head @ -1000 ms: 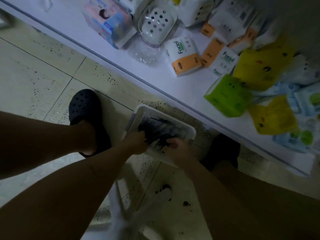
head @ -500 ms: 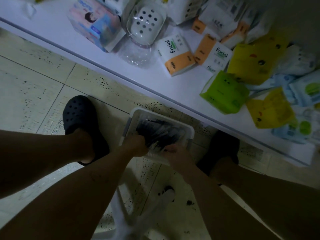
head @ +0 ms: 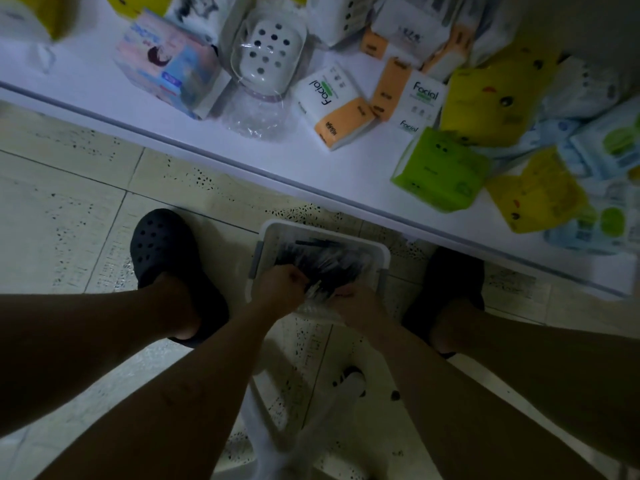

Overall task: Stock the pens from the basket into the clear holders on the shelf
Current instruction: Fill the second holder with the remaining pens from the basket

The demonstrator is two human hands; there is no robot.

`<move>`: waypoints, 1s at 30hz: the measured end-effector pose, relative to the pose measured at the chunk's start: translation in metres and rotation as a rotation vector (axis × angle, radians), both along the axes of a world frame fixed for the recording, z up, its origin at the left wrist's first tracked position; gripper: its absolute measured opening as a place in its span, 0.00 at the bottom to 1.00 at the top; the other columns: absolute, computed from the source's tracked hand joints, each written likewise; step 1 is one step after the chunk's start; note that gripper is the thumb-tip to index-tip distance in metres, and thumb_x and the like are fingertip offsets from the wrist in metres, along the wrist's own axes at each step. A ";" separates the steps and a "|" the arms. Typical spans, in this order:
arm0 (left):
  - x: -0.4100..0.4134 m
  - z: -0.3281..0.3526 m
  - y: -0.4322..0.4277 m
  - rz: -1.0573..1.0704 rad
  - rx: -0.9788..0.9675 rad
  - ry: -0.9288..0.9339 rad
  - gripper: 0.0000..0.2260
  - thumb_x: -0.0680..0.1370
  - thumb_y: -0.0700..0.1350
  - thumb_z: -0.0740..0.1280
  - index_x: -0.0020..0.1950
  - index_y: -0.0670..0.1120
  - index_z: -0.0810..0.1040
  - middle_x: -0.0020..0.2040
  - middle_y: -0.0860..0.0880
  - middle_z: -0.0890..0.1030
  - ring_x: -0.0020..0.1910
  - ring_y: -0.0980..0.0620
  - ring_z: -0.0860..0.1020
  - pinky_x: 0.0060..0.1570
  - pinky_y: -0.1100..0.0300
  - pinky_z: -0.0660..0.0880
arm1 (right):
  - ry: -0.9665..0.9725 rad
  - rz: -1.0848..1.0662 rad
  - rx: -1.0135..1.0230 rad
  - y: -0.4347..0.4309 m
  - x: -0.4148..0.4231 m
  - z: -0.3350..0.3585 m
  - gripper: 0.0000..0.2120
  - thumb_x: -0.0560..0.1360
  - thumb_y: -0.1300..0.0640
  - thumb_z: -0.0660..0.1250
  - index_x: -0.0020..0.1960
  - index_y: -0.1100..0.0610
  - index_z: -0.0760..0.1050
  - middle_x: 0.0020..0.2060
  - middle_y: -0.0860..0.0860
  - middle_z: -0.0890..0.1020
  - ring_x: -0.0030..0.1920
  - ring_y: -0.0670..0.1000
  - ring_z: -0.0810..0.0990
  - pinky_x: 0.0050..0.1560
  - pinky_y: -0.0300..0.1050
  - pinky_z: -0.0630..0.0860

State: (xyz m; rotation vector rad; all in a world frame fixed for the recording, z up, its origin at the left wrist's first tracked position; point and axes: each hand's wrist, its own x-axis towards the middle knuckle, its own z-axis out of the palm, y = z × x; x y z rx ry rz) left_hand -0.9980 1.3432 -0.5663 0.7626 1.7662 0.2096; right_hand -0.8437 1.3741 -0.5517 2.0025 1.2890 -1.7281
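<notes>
One white basket (head: 381, 252) holds dark pens (head: 325, 265) too blurred to count, and there are two black clogs, a left clog (head: 162, 247) and a right clog (head: 450, 282). The shelf (head: 86, 95) carries one white perforated dish (head: 266, 53), one pink-and-blue pack (head: 169, 67) and one green pack (head: 440, 171). It also has two yellow packs, an upper yellow pack (head: 491, 102) and a lower yellow pack (head: 533, 199), and at least two orange-and-white Facial packs (head: 337, 112).

- My left hand (head: 280, 289) and right hand (head: 353, 299) fill the basket's (head: 322, 230) near half, curled on the pens (head: 329, 261); its far half is open from above.
- Left clog (head: 162, 247) stands apart, with bare floor (head: 225, 247) between; right clog (head: 450, 282) sits just beside the basket.
- The shelf (head: 86, 88) edge runs close past the far right corner.
- Tissue packs (head: 440, 168) crowd the shelf's right.
</notes>
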 end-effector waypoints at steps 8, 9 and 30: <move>0.002 0.032 -0.010 0.199 0.047 -0.117 0.14 0.80 0.35 0.60 0.65 0.44 0.71 0.59 0.44 0.75 0.52 0.41 0.78 0.28 0.66 0.73 | -0.049 0.172 0.036 0.006 -0.003 -0.014 0.16 0.78 0.58 0.65 0.64 0.62 0.74 0.60 0.58 0.77 0.55 0.57 0.77 0.56 0.47 0.75; 0.000 0.037 -0.011 0.212 0.047 -0.127 0.16 0.80 0.35 0.59 0.67 0.44 0.69 0.59 0.43 0.75 0.49 0.43 0.78 0.26 0.67 0.71 | -0.045 0.196 0.058 0.006 -0.003 -0.015 0.16 0.78 0.58 0.65 0.63 0.63 0.75 0.60 0.59 0.77 0.57 0.58 0.77 0.58 0.49 0.75; -0.025 0.067 -0.023 0.239 -0.072 -0.128 0.07 0.83 0.41 0.54 0.60 0.48 0.68 0.43 0.44 0.77 0.37 0.51 0.75 0.34 0.63 0.72 | -0.151 0.893 0.164 0.011 -0.036 -0.018 0.14 0.79 0.61 0.59 0.36 0.56 0.75 0.34 0.53 0.76 0.33 0.51 0.72 0.32 0.42 0.67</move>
